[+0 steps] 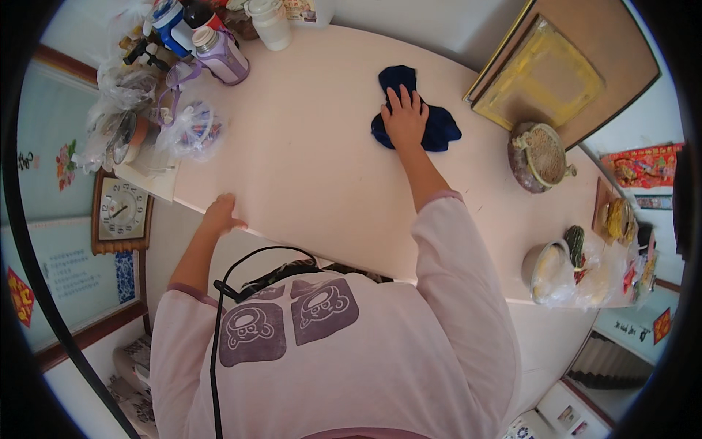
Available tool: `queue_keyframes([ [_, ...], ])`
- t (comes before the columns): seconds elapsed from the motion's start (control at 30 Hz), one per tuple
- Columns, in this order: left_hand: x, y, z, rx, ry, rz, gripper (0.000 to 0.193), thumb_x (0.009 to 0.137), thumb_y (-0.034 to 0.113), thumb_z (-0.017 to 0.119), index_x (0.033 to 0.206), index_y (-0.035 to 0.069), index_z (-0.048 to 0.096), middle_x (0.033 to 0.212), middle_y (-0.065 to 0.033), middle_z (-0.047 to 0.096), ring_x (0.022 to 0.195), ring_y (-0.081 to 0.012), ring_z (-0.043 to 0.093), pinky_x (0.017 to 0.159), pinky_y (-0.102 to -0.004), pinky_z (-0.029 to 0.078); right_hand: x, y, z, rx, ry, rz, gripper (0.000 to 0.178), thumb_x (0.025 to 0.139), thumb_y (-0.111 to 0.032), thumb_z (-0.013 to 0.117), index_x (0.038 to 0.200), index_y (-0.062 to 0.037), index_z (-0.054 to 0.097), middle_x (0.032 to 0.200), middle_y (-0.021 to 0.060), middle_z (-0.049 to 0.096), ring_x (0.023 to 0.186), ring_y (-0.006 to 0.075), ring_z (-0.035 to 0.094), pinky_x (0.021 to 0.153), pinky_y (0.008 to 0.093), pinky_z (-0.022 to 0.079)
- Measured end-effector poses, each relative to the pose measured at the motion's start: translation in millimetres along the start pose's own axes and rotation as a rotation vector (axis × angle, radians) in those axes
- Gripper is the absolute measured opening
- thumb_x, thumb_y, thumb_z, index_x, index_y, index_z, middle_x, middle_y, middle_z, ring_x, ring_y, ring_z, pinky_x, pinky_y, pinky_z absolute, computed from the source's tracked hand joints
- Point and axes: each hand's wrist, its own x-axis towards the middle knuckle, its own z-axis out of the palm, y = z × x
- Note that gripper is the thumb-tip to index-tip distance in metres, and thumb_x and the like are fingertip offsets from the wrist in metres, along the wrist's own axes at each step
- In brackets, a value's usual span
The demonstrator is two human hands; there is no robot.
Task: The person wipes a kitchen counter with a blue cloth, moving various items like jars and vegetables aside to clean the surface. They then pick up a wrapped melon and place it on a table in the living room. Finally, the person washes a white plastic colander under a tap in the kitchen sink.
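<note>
My right hand [404, 121] lies flat on a dark blue cloth [439, 130], its fingers spread and pointing away from me. The cloth is crumpled, with one end sticking out beyond my fingertips and another to the right. Beneath it is a pale pink tabletop [307, 146]. At the table's near left edge rests my left hand [221, 214], thumb stretched out to the right and nothing visible in it. Its other fingers are partly hidden from above.
At the far left stand a purple flask [219, 55], a white jar [269, 23] and a bag of small items [194, 130]. On the right are a brown pot [537, 156], a leaning framed board [578, 66] and a metal bowl [545, 267]. A clock [123, 211] hangs left.
</note>
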Motion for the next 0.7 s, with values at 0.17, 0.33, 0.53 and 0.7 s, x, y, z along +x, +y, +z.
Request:
queue_keyframes([
  [0.17,-9,-1,10,-0.022,0.151,0.180,0.057,0.054,0.027,0.087,0.084,0.005,0.045,0.091,-0.0163,0.055,0.088,-0.0348,0.055,0.074,-0.0400,0.045,-73,-102,-10,0.000,-0.034,-0.073,0.041,0.081,-0.029,0.054,0.118,-0.0112,0.057,0.132,0.0121,0.046,0.121,0.0354,0.039,0.096,0.0579,0.030],
  [0.33,-22,-2,19,0.016,0.162,0.177,0.058,0.056,0.035,0.087,0.086,0.004,0.048,0.093,-0.0168,0.056,0.087,-0.0351,0.056,0.073,-0.0414,0.046,-185,-165,-62,0.389,-0.140,-0.342,0.045,0.072,-0.028,0.068,0.115,-0.0174,0.060,0.132,0.0081,0.047,0.127,0.0322,0.038,0.101,0.0535,0.030],
  [0.53,-4,-6,0,0.114,0.098,0.232,0.060,0.056,0.039,0.086,0.087,0.003,0.050,0.091,-0.0167,0.058,0.088,-0.0348,0.058,0.073,-0.0414,0.047,-231,-46,-134,0.190,-0.139,-0.048,0.046,0.072,-0.023,0.066,0.117,-0.0184,0.058,0.129,0.0063,0.051,0.122,0.0278,0.044,0.097,0.0474,0.035],
  [0.7,-14,-9,15,0.069,0.135,0.235,0.062,0.055,0.041,0.086,0.090,0.003,0.052,0.093,-0.0168,0.059,0.090,-0.0346,0.059,0.075,-0.0418,0.048,-285,13,-149,-0.469,-0.187,0.635,0.047,0.087,-0.037,0.054,0.131,-0.0240,0.050,0.140,0.0047,0.043,0.126,0.0296,0.039,0.100,0.0476,0.030],
])
